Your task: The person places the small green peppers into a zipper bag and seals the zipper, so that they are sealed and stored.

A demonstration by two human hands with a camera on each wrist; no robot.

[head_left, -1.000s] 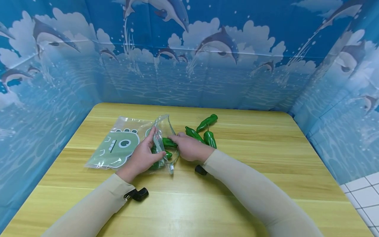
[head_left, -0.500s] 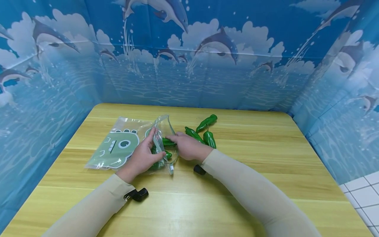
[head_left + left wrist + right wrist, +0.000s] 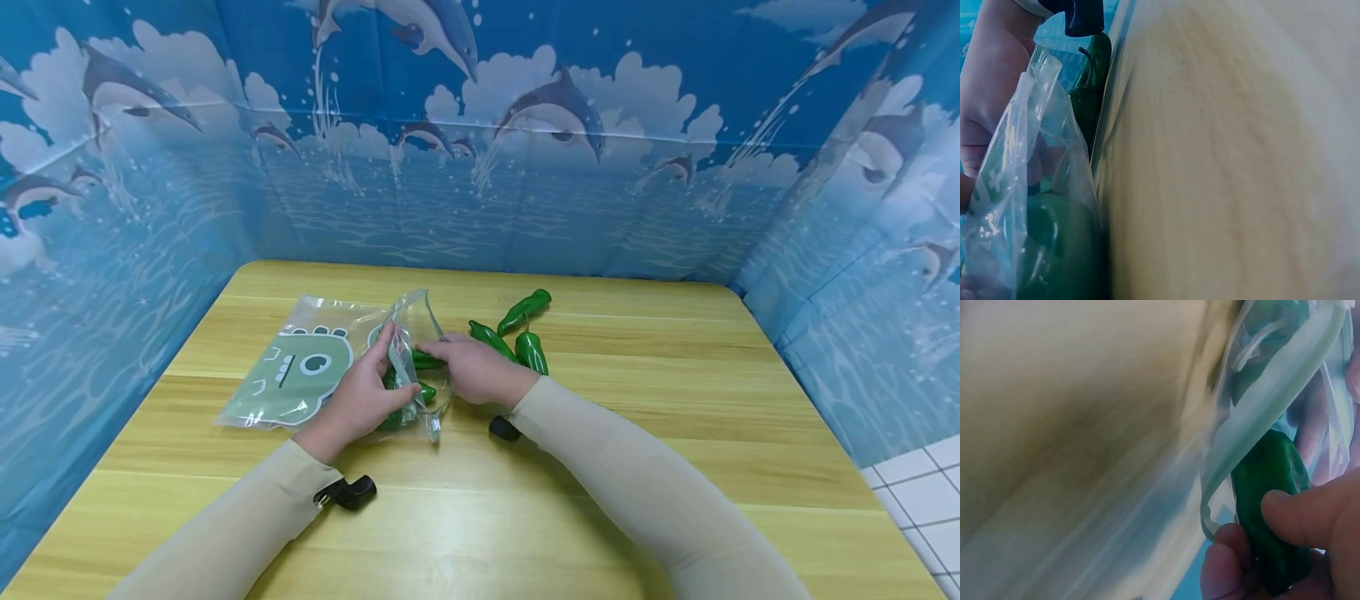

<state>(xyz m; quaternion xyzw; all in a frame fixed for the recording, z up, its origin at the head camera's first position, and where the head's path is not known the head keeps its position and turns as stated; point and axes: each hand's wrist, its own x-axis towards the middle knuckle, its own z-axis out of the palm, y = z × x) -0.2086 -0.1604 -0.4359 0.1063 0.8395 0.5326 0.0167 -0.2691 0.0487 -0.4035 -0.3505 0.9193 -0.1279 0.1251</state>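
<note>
As it's pinched, pepper (image 3: 1267, 467) — glossy, green

Clear plastic zip bag (image 3: 437, 321), green closure strip, printed with a pale-green one-eyed cartoon figure. Left part flat on tabletop (image 3: 637, 467); mouth gapes right, raised, white slider (image 3: 434, 424) at its near corner. Left hand (image 3: 358, 398) holds it near the mouth.

Held green pepper (image 3: 1272, 512): glossy, elongated, pinched between right hand's (image 3: 483, 372) thumb and fingers, far end inside the bag mouth. At least one more, the bagged pepper (image 3: 1060, 250), shows through the film.

Three loose peppers right of the bag, close together: far pepper (image 3: 525, 312) slanted; left pepper (image 3: 490, 337) partly hidden by hand; right pepper (image 3: 531, 353), thin curved stem pointing away.
</note>
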